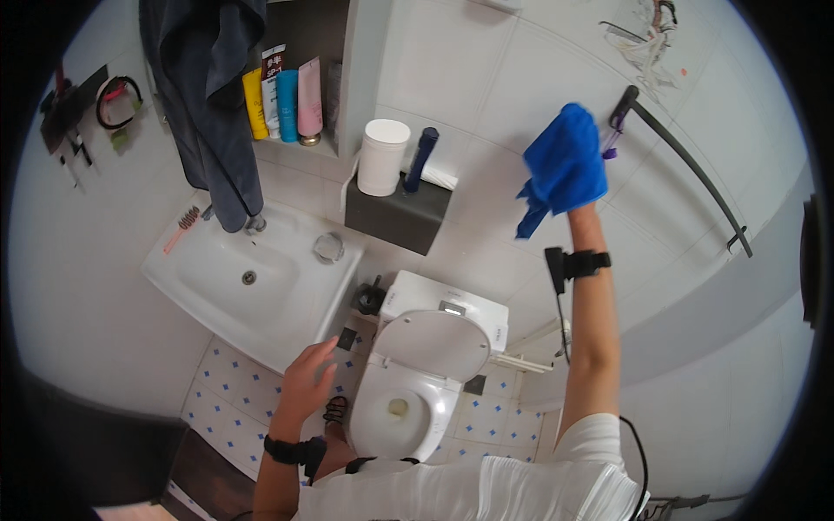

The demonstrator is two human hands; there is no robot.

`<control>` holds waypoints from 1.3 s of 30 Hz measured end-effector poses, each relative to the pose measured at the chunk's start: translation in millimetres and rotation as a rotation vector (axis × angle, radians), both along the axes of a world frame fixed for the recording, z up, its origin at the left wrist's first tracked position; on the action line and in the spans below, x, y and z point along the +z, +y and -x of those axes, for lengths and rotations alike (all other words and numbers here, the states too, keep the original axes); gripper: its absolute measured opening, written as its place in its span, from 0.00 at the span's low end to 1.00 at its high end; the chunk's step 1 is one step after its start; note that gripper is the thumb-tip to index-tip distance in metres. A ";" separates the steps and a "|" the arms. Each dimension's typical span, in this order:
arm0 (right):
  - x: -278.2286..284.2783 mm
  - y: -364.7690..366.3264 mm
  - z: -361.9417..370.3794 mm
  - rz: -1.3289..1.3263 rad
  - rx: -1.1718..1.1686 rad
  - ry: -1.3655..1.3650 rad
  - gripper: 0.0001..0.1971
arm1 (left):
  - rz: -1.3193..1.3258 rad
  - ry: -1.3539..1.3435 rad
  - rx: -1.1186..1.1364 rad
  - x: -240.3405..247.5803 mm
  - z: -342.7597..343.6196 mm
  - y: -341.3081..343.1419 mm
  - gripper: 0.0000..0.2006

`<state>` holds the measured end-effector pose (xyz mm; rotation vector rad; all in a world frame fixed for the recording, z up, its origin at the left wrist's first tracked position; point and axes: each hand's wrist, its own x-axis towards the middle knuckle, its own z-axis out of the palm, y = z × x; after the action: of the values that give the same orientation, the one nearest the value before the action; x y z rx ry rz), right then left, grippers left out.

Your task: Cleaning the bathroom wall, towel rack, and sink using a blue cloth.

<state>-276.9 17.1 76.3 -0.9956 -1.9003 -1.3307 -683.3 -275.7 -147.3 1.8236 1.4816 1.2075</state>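
White sleeves nearest the lens, one arm raised to the tiled wall (pixel 452 78) with a cloth.

Right hand (pixel 580 193) had its grip clamped on a bunched blue cloth (pixel 565 169), pressed flat against the far-right tiles beside the dark rail (pixel 686 161), probably for wiping. Left hand (pixel 306 378) hung free, fingers apart, near the sink (pixel 208 286). Toilet (pixel 417 382) stood lid-up, its bowl holding water. Bottles (pixel 282 104) filled the far shelf niche.

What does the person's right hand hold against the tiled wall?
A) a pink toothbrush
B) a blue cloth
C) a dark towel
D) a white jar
B: the right hand is raised to the white tiled wall and is wrapped in a blue cloth, while the left hand hangs open and empty near the corner of the sink.
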 end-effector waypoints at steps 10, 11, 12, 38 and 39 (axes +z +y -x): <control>69.3 91.4 94.7 -0.180 0.060 0.067 0.22 | -0.013 0.017 -0.051 2.3 83.5 117.2 0.22; 68.7 103.1 97.9 -0.188 0.005 0.034 0.25 | -0.039 0.008 -0.066 2.7 85.2 126.6 0.22; 69.1 116.5 101.3 -0.156 -0.142 -0.005 0.27 | -0.048 0.025 -0.089 4.3 85.3 134.8 0.23; 78.9 93.7 157.5 0.354 0.626 -0.167 0.20 | -0.854 0.528 -0.131 259.2 -29.9 339.7 0.39; 85.4 85.1 149.8 0.408 0.562 -0.178 0.21 | -0.848 0.580 -0.096 264.2 -34.4 352.9 0.40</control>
<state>-426.7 102.2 161.7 -0.4585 -2.4117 -0.7385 -648.9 77.2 116.9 2.9704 1.1845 1.4624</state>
